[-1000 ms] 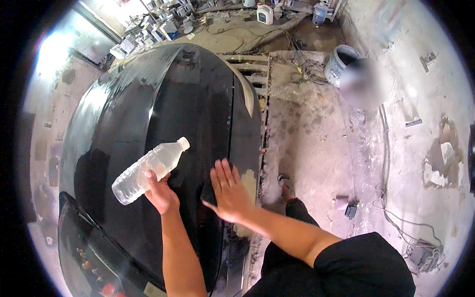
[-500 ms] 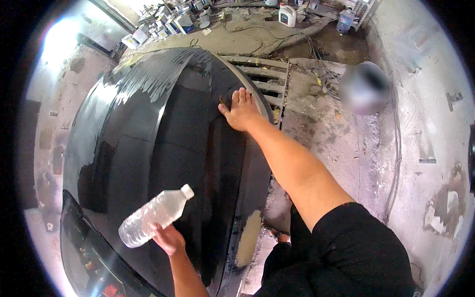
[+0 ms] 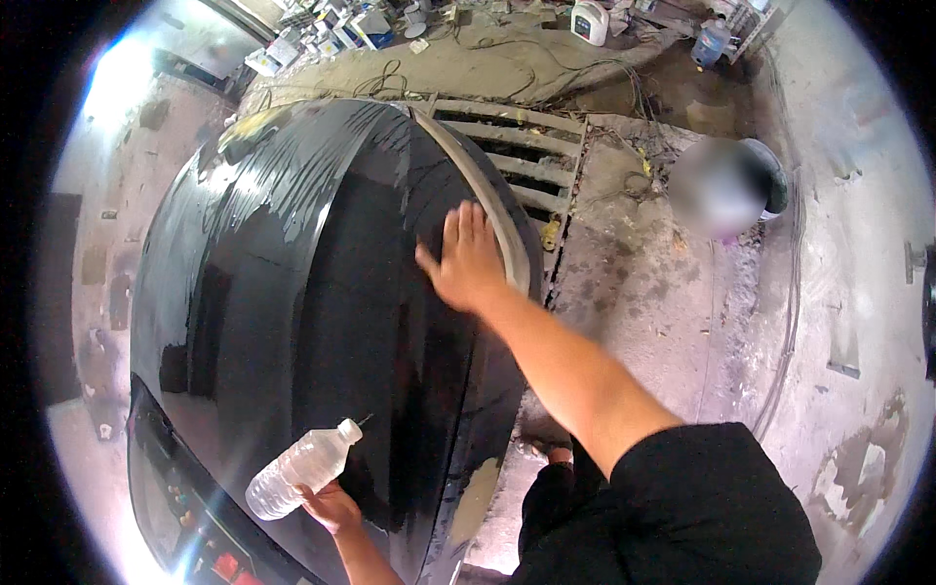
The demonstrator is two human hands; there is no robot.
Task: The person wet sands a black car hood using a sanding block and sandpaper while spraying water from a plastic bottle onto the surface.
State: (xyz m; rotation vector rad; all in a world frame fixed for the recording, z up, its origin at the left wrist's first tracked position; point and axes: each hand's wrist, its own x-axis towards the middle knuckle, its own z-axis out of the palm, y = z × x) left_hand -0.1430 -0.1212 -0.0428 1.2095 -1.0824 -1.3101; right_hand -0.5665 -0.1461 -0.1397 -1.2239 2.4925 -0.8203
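A clear, ribbed plastic bottle [image 3: 302, 473] with a white cap is over the lower left part of a black, curved car bonnet [image 3: 341, 292], its long axis slanting, cap end toward the upper right and base toward the lower left; whether it touches the panel cannot be told. The left hand [image 3: 332, 506] is curled around the bottle's lower half from its right side. The right hand [image 3: 466, 258] lies flat near the bonnet's right edge, its fingers straight and pointing away from the person, thumb spread; anything beneath the palm is hidden. The bonnet runs lengthwise from a dark glass windscreen [image 3: 185, 497] at the lower left toward the top, with a raised crease along it; its skin is matt in places, glossy with wet, and streaked at the upper left. A curved beige strip [image 3: 475, 180] edges its far right side, and a smooth beige patch [image 3: 475, 499] marks the near right. Beyond lie a slatted floor grate [image 3: 517, 139], stained rough concrete floor [image 3: 624, 292], loose dark cables [image 3: 634, 88], a white plastic jug [image 3: 589, 23], jumbled boxes and cans [image 3: 336, 31], and a pale, peeling wall [image 3: 858, 292].
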